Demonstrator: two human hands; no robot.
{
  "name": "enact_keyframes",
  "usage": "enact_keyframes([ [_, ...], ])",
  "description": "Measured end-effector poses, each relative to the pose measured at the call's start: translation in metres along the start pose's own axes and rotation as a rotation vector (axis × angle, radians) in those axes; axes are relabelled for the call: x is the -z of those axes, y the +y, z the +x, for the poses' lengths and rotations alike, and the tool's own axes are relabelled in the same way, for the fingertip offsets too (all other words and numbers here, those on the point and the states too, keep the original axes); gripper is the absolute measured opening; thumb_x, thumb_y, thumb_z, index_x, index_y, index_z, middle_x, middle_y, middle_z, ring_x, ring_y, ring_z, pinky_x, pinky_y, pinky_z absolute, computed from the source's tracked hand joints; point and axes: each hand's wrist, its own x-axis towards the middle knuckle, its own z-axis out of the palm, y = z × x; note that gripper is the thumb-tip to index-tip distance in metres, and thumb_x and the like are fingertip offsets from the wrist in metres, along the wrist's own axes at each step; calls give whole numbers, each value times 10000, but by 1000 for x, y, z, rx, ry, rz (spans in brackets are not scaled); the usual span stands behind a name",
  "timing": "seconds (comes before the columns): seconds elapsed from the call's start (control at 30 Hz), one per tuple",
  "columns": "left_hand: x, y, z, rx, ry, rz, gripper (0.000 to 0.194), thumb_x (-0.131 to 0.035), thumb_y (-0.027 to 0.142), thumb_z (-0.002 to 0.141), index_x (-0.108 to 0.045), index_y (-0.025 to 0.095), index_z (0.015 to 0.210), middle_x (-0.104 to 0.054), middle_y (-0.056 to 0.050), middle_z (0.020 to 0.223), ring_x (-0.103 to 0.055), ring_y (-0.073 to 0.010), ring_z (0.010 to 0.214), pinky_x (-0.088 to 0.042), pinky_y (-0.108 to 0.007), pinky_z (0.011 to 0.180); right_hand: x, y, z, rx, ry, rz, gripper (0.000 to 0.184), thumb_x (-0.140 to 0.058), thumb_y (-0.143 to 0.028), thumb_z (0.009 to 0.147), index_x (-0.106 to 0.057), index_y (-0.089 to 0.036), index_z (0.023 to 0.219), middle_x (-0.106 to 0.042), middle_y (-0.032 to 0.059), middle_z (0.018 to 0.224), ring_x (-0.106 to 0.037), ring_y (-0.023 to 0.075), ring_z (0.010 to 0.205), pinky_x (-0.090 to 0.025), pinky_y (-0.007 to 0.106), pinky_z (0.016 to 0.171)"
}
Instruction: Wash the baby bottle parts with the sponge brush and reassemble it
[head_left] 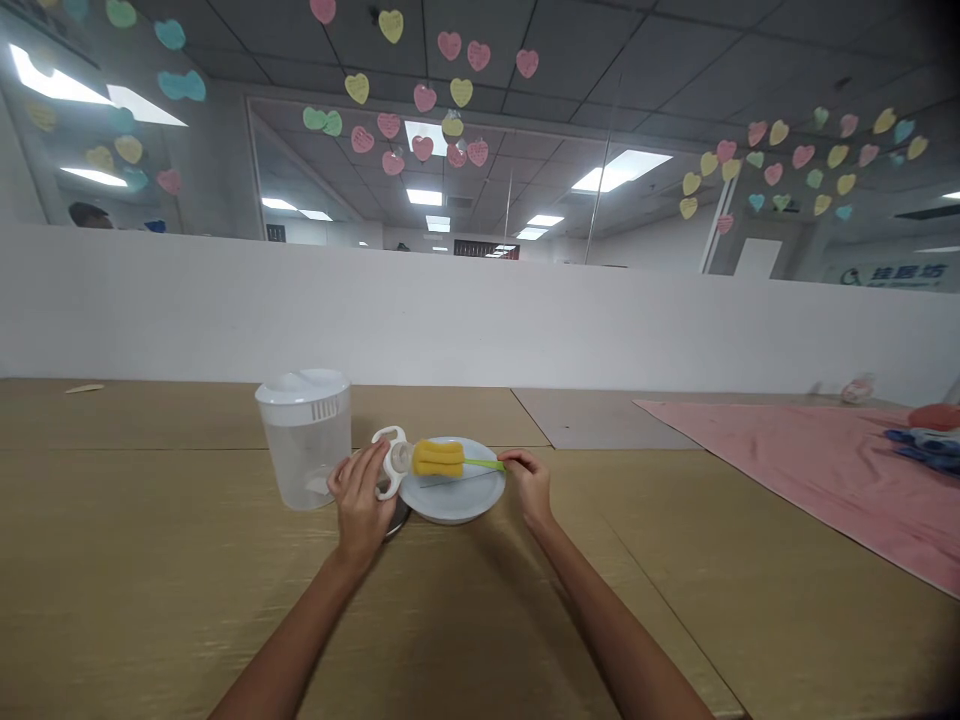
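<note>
Two bare hands flank the white plate (453, 508): the left hand (362, 495) grasps a clear, white-handled bottle (402, 458) tipped sideways, mouth toward the plate; the right hand (529, 480) pinches the green stem of a sponge brush (439, 458). The brush's yellow, ridged head lies left of that pinch, above the plate, just beside the bottle's mouth. Far beyond the plate, rightward, a blurred sign (896, 275) perhaps ends in 居坊.
</note>
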Motion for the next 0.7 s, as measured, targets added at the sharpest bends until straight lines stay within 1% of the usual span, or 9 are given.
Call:
enact_keyframes([
  [0.07,1,0,2,-7,0,-11,390,-504,178,790,-511,179,1180,-611,-115,1146,-534,-234,1064,-327,-400,943,0,1,-1,59,-23,-32,133,-528,-225,618,-651,-172,615,-649,33,692,-577,181,729,-434,282,704],
  [0.2,4,-1,2,-67,-42,-45,408,-456,110,774,-537,175,1168,-630,-105,1110,-520,-229,1076,-330,-406,958,3,-1,-3,261,-56,-148,142,-523,-204,661,-662,-177,668,-654,42,726,-577,183,744,-432,301,729],
  [0.27,5,-1,2,-93,-63,-49,425,-436,84,764,-547,179,1163,-635,-97,1103,-521,-223,1071,-326,-406,965,3,-1,-3,321,-57,-179,145,-518,-197,674,-661,-178,669,-650,43,720,-574,182,743,-432,305,732],
  [0.33,5,-2,2,-95,-64,-41,438,-428,72,753,-551,180,1159,-635,-95,1103,-522,-222,1067,-326,-404,966,2,0,-3,306,-44,-156,138,-523,-201,673,-658,-174,661,-649,45,713,-576,182,735,-437,306,723],
  [0.47,4,-1,3,-63,-40,-24,441,-433,75,743,-552,173,1156,-630,-101,1110,-516,-228,1071,-331,-403,959,-1,7,-1,171,16,-36,125,-543,-227,662,-650,-163,648,-654,49,707,-588,183,710,-454,305,689],
  [0.53,4,0,3,-72,-41,-23,436,-436,76,744,-552,174,1154,-629,-101,1111,-515,-230,1072,-327,-403,961,-1,9,-2,183,13,-39,122,-549,-229,671,-650,-163,655,-655,49,712,-591,184,716,-456,308,695],
  [0.6,4,1,3,-81,-43,-23,431,-441,80,748,-552,174,1153,-630,-100,1110,-515,-229,1071,-324,-401,962,-1,8,-3,273,-15,-97,123,-540,-210,695,-651,-166,667,-650,47,714,-589,181,723,-454,311,702],
  [0.7,5,1,2,-80,-50,-20,439,-426,70,750,-555,179,1156,-632,-93,1111,-521,-224,1067,-313,-400,968,0,1,-7,478,-25,-220,161,-497,-151,736,-650,-175,692,-634,41,709,-572,173,722,-450,311,689],
])
